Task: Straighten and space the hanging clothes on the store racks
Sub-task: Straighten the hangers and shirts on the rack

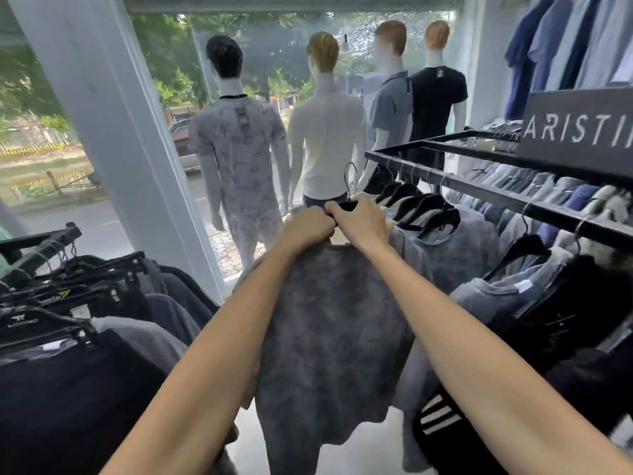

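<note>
A mottled grey T-shirt [329, 323] hangs in mid-air in front of me, off the racks, on a black hanger [350, 186] whose hook sticks up above my hands. My left hand [310, 228] is closed on the shirt's neckline. My right hand [359, 222] grips the hanger's top right beside it, the two hands touching. To the right runs a black metal rack [479, 192] with more grey and blue shirts [455, 241] on black hangers. The held shirt's collar is hidden by my hands.
A second rack of dark clothes [68, 320] on clip hangers fills the lower left. A white pillar [102, 114] stands left of the shop window, where several dressed mannequins [325, 125] face out. A black brand sign [579, 132] sits on the right rack, with shirts [565, 42] hung on the wall above.
</note>
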